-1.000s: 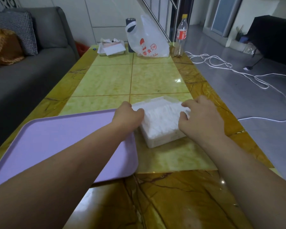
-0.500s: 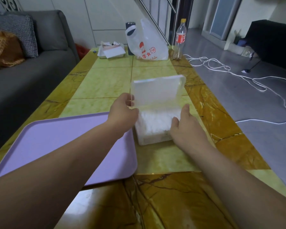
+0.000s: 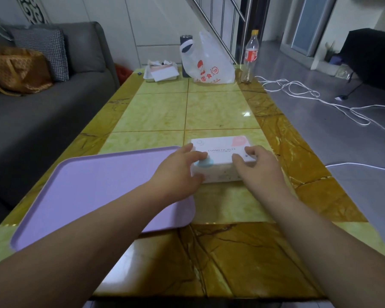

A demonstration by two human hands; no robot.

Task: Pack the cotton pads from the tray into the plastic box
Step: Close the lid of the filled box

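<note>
The plastic box (image 3: 222,150) stands on the table just right of the purple tray (image 3: 98,190). Its white lid, printed with "COSMETIC PUFF", lies flat over it, so the cotton pads inside are hidden. My left hand (image 3: 180,172) holds the box's near left corner, fingers on the lid and thumb against the front side. My right hand (image 3: 253,165) presses on the lid's near right part with its fingers laid on top. The tray's surface shows no pads.
At the table's far end stand a white printed plastic bag (image 3: 207,63), a dark tumbler (image 3: 185,44), a plastic bottle (image 3: 250,56) and a white container with papers (image 3: 160,73). A grey sofa (image 3: 42,112) runs along the left. White cable (image 3: 320,101) lies on the floor at right.
The lid, held upright half a second ago, now lies shut over the pads. Both hands moved onto the lid's near edge.
</note>
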